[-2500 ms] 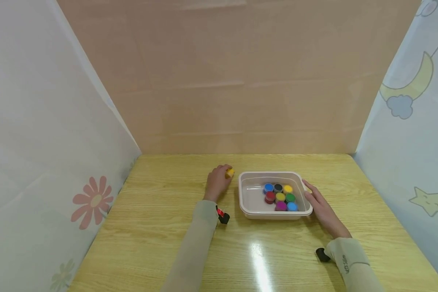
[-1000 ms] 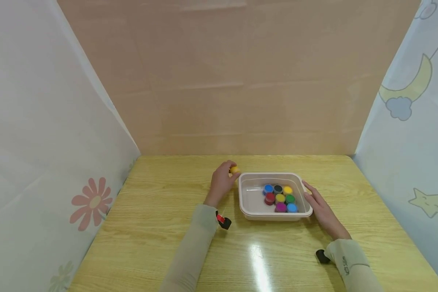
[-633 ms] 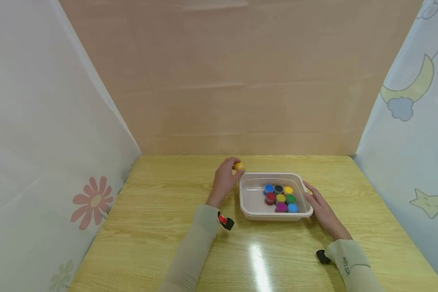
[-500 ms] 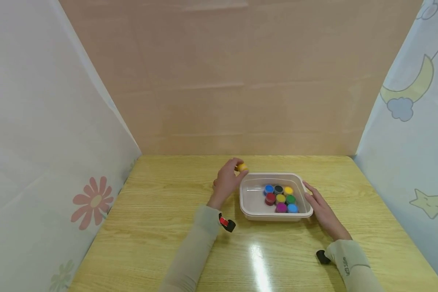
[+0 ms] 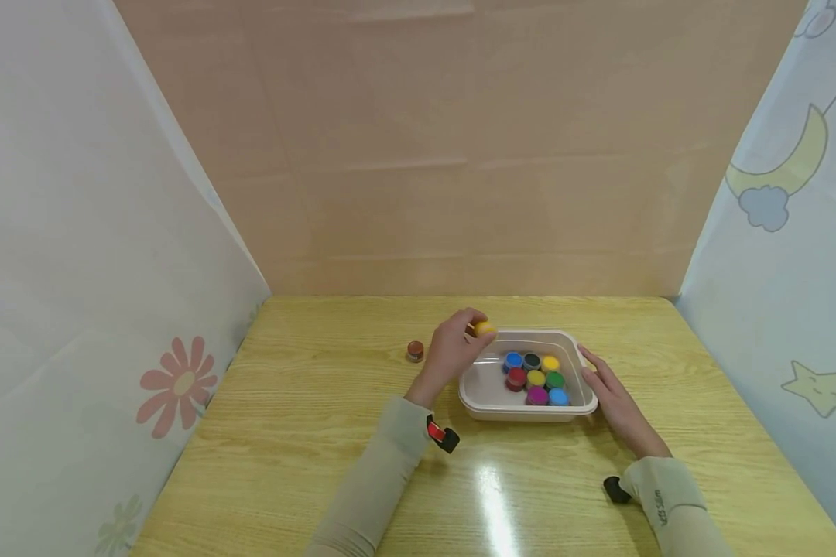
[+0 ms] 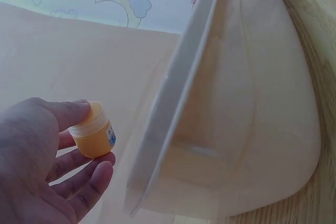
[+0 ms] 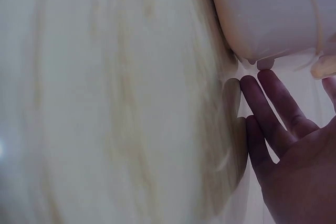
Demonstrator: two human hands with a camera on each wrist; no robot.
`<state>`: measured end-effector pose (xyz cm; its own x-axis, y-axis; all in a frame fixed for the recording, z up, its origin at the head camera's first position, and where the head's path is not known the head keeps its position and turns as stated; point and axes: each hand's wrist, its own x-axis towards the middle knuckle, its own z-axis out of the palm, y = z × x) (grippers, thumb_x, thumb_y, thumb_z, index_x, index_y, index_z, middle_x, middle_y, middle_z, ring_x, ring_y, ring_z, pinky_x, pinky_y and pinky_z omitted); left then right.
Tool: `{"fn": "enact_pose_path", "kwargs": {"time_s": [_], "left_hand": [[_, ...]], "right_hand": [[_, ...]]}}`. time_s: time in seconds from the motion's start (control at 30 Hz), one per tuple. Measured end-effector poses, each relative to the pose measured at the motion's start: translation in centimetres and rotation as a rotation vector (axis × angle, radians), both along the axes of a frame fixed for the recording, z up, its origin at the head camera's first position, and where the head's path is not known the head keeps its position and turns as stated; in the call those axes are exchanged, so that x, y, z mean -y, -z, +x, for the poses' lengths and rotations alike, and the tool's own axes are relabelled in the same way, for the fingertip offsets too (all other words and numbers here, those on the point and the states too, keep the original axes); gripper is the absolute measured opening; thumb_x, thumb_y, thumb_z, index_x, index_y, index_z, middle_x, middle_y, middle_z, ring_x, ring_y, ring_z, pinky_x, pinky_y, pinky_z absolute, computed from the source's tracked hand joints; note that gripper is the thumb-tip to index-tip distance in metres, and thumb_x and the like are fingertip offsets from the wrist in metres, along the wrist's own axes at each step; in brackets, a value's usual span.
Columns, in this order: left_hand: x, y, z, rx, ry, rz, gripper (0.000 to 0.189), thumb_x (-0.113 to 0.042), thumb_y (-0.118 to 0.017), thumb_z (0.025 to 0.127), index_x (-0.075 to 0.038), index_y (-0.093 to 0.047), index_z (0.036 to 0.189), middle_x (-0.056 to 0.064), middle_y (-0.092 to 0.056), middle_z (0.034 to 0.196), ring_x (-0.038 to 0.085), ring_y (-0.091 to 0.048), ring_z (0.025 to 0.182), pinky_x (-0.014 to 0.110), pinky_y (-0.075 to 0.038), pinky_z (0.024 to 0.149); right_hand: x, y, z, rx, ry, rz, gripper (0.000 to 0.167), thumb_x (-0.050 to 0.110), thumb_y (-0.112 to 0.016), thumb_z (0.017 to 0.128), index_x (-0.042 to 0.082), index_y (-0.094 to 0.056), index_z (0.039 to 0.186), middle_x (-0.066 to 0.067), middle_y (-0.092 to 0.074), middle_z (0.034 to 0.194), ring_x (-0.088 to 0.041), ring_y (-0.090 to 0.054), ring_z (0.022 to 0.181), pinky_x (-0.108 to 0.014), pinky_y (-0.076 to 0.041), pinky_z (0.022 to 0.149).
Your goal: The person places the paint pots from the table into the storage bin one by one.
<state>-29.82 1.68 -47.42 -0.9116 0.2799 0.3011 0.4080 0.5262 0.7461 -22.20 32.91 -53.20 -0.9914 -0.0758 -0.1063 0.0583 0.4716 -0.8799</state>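
My left hand (image 5: 453, 350) pinches a small paint pot (image 5: 485, 330) with an orange-yellow lid over the left far part of a cream plastic tray (image 5: 481, 385). In the left wrist view, the thumb presses the lid of this orange paint pot (image 6: 95, 139) and fingers support its base, just beside the tray's rim (image 6: 173, 93). My right hand (image 5: 618, 406) rests against the tray's right side. In the right wrist view its fingers (image 7: 283, 103) are spread and nearly straight, tips right at the outer wall. Several pots, including a purple one (image 5: 537, 396), stand in the tray's right half.
A pot with a reddish-brown lid (image 5: 415, 351) stands on the wooden table (image 5: 306, 433), left of my left hand. A brown paper backdrop (image 5: 460, 193) rises behind the table, with patterned white sheets on both sides.
My left hand has lifted the orange pot from the table and carried it rightward over the tray's rim. The reddish-brown pot has come into sight behind it. My right hand stays put.
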Motion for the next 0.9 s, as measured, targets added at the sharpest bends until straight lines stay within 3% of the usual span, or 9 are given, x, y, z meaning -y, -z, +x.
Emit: {"fn": "enact_pose_path", "kwargs": {"time_s": [0.1,0.3,0.6,0.77,0.9], "left_hand": [[-0.2,0.1,0.2,0.001,0.014,0.001,0.030,-0.032,-0.075,0.097,-0.014,-0.069,0.120,0.000,-0.071,0.110,0.011,-0.065,0.090,0.017,-0.055,0.074],[-0.9,0.5,0.9,0.039,0.068,-0.012,0.027,-0.035,-0.075,0.096,-0.017,-0.070,0.116,-0.005,-0.070,0.105,0.006,-0.062,0.088,0.016,-0.053,0.072],[-1.7,1.0,1.3,0.009,0.161,-0.106,0.024,-0.037,-0.075,0.096,-0.018,-0.073,0.110,-0.008,-0.071,0.098,0.007,-0.063,0.087,0.016,-0.050,0.074],[-1.8,1.6,1.5,0.026,0.193,-0.100,0.020,-0.034,-0.076,0.096,-0.017,-0.073,0.106,-0.009,-0.069,0.094,0.005,-0.061,0.084,0.016,-0.050,0.076],[-2.0,2.0,1.5,0.016,0.197,-0.090,0.018,-0.033,-0.077,0.095,-0.017,-0.073,0.103,-0.009,-0.068,0.092,0.005,-0.060,0.084,0.016,-0.050,0.076]], "right_hand": [[0.1,0.0,0.0,0.001,0.000,0.001,0.069,0.055,-0.032,0.110,0.027,-0.008,0.168,-0.024,-0.006,0.172,-0.056,-0.016,0.152,-0.080,-0.014,0.115],[0.2,-0.3,0.2,-0.002,0.000,0.001,0.068,0.055,-0.031,0.111,0.026,-0.008,0.168,-0.025,-0.011,0.171,-0.052,-0.025,0.148,-0.079,-0.017,0.115],[0.1,0.0,0.1,-0.028,-0.006,-0.025,0.068,0.052,-0.032,0.111,0.022,-0.009,0.168,-0.025,-0.008,0.172,-0.054,-0.017,0.152,-0.079,-0.013,0.116],[0.0,0.1,0.1,-0.042,-0.016,-0.053,0.067,0.049,-0.034,0.112,0.021,-0.010,0.168,-0.022,-0.007,0.173,-0.052,-0.006,0.155,-0.079,-0.010,0.117],[0.0,0.2,0.1,-0.040,-0.015,-0.055,0.067,0.049,-0.034,0.112,0.022,-0.010,0.168,-0.021,-0.007,0.173,-0.051,-0.007,0.155,-0.079,-0.010,0.117]]}}
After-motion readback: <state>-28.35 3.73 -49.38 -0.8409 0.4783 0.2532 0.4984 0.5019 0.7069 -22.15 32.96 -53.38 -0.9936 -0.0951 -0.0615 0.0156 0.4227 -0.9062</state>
